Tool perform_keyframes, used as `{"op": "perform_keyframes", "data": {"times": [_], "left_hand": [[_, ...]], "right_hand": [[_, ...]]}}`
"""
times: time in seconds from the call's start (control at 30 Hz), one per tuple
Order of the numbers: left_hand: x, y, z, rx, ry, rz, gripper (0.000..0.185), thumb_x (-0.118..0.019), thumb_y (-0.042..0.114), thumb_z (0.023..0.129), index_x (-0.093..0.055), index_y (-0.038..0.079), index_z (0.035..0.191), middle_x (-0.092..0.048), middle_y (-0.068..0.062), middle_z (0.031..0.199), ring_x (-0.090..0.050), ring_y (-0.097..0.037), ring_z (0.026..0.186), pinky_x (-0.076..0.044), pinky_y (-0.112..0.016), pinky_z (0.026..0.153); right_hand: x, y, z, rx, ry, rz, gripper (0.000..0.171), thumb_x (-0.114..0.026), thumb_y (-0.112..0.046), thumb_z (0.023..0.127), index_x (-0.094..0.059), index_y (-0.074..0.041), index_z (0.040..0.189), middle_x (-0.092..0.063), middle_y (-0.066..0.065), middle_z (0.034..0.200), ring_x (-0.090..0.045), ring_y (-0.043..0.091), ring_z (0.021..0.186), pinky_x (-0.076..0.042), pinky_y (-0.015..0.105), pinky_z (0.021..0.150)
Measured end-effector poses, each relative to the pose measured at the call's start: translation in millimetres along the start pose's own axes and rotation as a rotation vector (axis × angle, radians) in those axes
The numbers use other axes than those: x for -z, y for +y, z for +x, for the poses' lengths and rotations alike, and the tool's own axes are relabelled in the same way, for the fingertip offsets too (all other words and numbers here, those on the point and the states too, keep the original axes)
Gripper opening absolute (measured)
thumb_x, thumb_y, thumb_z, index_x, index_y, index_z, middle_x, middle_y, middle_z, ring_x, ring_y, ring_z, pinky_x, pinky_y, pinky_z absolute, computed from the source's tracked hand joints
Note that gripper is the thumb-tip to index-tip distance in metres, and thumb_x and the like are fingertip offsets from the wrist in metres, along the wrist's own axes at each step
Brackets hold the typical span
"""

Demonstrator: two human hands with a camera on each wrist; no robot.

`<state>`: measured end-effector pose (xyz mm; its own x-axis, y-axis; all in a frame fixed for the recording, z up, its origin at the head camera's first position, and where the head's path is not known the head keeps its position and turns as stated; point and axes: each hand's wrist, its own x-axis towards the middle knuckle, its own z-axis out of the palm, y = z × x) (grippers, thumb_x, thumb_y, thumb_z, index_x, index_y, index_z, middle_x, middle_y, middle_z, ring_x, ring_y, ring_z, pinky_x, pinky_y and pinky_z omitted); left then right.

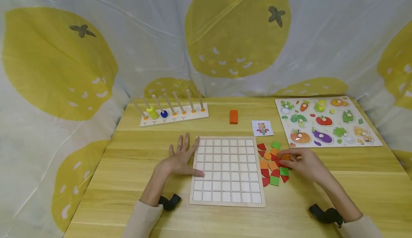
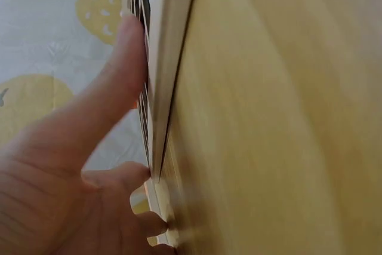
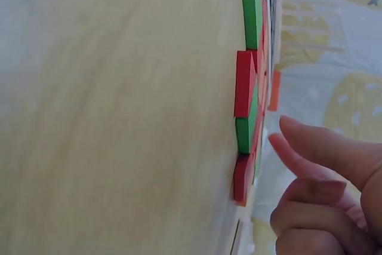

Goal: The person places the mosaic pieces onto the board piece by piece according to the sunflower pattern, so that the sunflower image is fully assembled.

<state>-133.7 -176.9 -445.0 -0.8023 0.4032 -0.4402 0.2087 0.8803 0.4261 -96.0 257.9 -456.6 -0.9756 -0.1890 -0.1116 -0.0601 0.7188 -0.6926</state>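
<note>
A wooden grid board [image 1: 229, 171] with rows of white squares lies on the table. My left hand [image 1: 178, 161] is spread over its left edge, the thumb resting on the grid and the index fingertip at the upper left corner. In the left wrist view the thumb [image 2: 122, 64] presses the board's face. My right hand [image 1: 305, 163] hovers at a cluster of flat pieces, among them a green square [image 1: 274, 180] and an orange circle [image 1: 267, 155]. Its thumb and index finger stand a little apart in the right wrist view, with no piece visible between them.
A small pattern card [image 1: 262, 132] lies above the pieces. At the back are an orange block [image 1: 233, 117] and a peg stand [image 1: 193, 115] with yellow and blue beads. A vegetable puzzle board [image 1: 312, 116] lies at the back right, before a lemon-print cloth [image 1: 154, 52].
</note>
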Motion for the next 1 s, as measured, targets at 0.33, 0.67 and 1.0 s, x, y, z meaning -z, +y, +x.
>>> {"op": "perform_keyframes", "data": {"times": [0.33, 0.67, 1.0], "left_hand": [[0.2, -0.1, 2.1, -0.016, 0.003, -0.012, 0.135, -0.087, 0.056, 0.076, 0.007, 0.019, 0.167, 0.03, -0.02, 0.168, 0.029, -0.043, 0.155, 0.015, -0.076, 0.119], [0.8, 0.7, 3.8, -0.017, -0.018, -0.025, 0.14, -0.089, 0.055, 0.074, 0.009, 0.019, 0.167, 0.032, -0.019, 0.167, 0.032, -0.042, 0.154, 0.017, -0.076, 0.118], [1.0, 0.3, 4.4, -0.012, -0.029, -0.026, 0.14, -0.088, 0.056, 0.074, 0.011, 0.02, 0.167, 0.034, -0.018, 0.167, 0.033, -0.042, 0.154, 0.018, -0.076, 0.118]], "right_hand": [[-4.3, -5.4, 9.9, -0.046, -0.031, 0.042, 0.024, -0.082, -0.02, 0.089, -0.082, -0.009, 0.11, -0.043, -0.002, 0.067, -0.038, 0.011, 0.058, -0.027, 0.024, 0.05], [-12.7, -13.0, 20.5, -0.074, -0.046, 0.045, 0.019, -0.083, -0.021, 0.088, -0.083, -0.009, 0.103, -0.048, -0.002, 0.063, -0.039, 0.013, 0.057, -0.028, 0.025, 0.051], [-11.6, -11.4, 22.2, -0.109, -0.075, 0.077, 0.021, -0.083, -0.022, 0.088, -0.083, -0.009, 0.104, -0.048, 0.0, 0.066, -0.042, 0.014, 0.059, -0.029, 0.025, 0.051]]}}
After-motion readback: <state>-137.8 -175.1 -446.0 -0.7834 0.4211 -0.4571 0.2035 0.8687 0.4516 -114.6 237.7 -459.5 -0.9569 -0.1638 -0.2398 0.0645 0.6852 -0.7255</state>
